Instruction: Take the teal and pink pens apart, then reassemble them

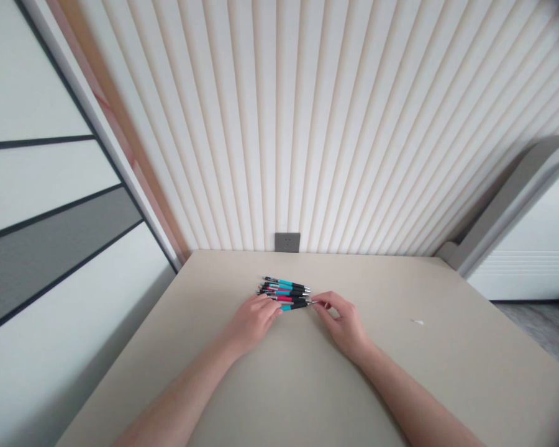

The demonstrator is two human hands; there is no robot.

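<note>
Several click pens [286, 284], turquoise or red with black grips, lie side by side on the beige table [284, 385], with their tips to the right. My left hand [254, 320] is closed over the left end of the nearest turquoise pen [292, 307]. Its fingers hide that end and parts of the pens beside it. My right hand [341, 316] pinches at the metal tip of a pen at the row's near right side. A red pen [284, 298] lies just behind the turquoise one.
A small white scrap [417, 322] lies to the right on the table. Behind the table rises a ribbed cream wall [284, 124] with a dark socket [287, 242]. A white and grey panelled unit [51, 248] stands left, and a grey-edged white piece [531, 230] stands right.
</note>
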